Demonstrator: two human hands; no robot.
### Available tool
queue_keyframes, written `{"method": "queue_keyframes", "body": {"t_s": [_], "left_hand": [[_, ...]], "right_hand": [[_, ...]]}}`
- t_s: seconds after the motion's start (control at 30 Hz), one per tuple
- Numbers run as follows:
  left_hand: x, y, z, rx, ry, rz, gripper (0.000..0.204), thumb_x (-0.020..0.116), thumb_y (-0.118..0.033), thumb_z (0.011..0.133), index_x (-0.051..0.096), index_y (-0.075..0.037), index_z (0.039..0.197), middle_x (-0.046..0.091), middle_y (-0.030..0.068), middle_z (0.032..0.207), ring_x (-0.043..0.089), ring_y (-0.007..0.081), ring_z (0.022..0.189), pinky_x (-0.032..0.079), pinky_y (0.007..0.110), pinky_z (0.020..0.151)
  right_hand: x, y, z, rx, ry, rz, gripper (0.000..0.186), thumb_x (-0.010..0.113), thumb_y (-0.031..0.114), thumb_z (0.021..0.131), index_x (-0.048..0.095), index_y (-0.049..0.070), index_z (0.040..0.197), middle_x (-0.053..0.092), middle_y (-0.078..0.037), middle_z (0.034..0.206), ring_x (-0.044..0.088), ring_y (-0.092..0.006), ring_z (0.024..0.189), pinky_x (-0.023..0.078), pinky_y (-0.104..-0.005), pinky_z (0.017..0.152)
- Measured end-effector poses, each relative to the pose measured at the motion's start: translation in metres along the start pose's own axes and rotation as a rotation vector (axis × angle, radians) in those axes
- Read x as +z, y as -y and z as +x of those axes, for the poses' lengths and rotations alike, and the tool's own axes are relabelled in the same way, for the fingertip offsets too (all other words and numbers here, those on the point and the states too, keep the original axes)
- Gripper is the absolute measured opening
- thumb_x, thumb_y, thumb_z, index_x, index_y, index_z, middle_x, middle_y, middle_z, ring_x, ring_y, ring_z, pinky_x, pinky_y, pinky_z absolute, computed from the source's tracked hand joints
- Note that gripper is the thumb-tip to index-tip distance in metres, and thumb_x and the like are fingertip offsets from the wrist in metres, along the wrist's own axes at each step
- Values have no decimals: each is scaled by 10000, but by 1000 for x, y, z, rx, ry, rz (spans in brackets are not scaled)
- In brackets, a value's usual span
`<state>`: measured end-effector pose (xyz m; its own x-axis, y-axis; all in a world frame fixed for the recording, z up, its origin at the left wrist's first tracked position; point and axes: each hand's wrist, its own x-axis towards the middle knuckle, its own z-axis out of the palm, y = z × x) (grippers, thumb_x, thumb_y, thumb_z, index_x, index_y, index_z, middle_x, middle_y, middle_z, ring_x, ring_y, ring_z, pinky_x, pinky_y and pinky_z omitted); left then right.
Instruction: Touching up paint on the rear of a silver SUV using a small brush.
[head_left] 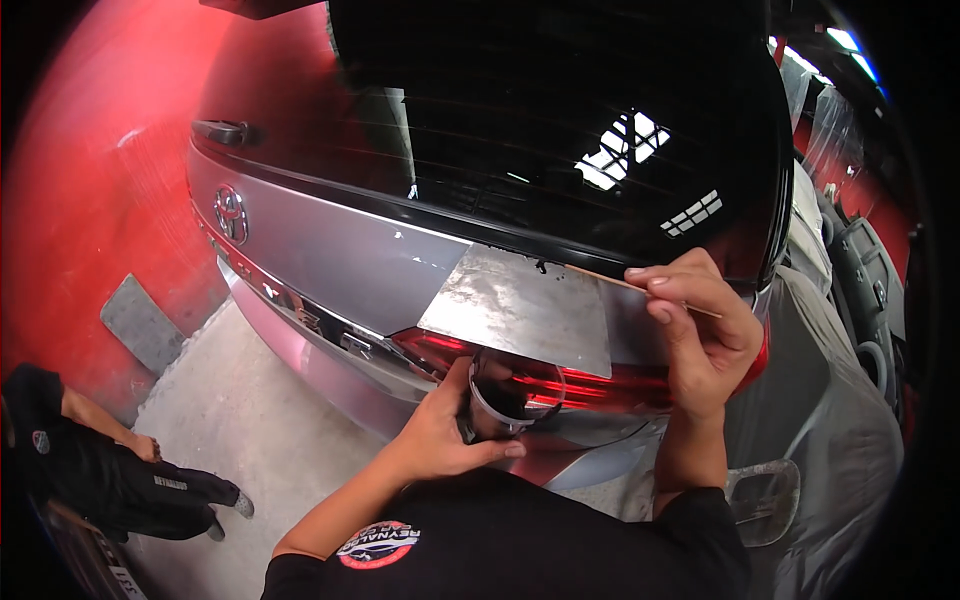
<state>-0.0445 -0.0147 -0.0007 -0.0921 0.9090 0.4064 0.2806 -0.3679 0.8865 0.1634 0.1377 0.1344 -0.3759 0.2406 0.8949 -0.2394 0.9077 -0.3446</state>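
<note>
Cup [498, 415] partly hides tail light [625, 392]; metal sheet [525, 310] overlies panel [330, 240].
Our left grip [440, 430] curls round the cup; our right grip [704, 335] pinches a thin stick [605, 279].

Lettering ringed a round red, white and black logo [380, 545] on the wearer's black shirt [580, 535], white lettering crossed a bystander's black trousers [195, 483], an oval chrome emblem [231, 213] marked the silver tailgate [325, 250], and dark characters stood on a pale plate [125, 578] at lower left.
</note>
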Motion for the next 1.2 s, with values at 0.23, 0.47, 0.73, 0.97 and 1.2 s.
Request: {"method": "queue_keyframes", "body": {"t_s": [0.23,0.47,0.73,0.97,1.2], "left_hand": [[5,-9,2,-3,23,-13,858,899,-387,798,430,-51,1434,675,147,1113,688,292,1076,539,400,919],[20,4,13,83,-68,-125,838,907,-344,763,413,-44,1370,671,193,1137,672,357,1092,523,422,935],[24,7,12,117,-102,-79,839,910,-344,755,413,-42,1360,683,193,1114,682,368,1075,529,426,919],[26,-3,11,187,-50,-100,839,894,-391,801,417,-45,1399,690,164,1120,697,333,1047,543,414,916],[2,9,-6,122,-170,113,841,952,-376,738,476,-60,1356,634,149,1274,665,299,1146,515,408,997]], "right_hand": [[-22,0,-15,45,10,-149,140,638,-14,924,695,-57,1045,755,-229,986,636,-272,912,484,-386,865],[-16,-10,-1,-141,10,-74,128,719,-13,961,722,-140,958,747,-209,891,703,-275,771,595,-332,679],[-8,13,19,-120,52,-164,146,701,23,979,741,-84,888,735,-168,858,686,-258,739,569,-310,677],[-79,5,-3,-55,204,-165,180,538,-133,996,664,-98,1119,710,-229,1116,668,-294,1082,556,-363,953],[-1,9,22,-50,130,-33,250,683,-139,841,749,-43,1062,788,-174,1001,635,-201,830,490,-298,749]]}}
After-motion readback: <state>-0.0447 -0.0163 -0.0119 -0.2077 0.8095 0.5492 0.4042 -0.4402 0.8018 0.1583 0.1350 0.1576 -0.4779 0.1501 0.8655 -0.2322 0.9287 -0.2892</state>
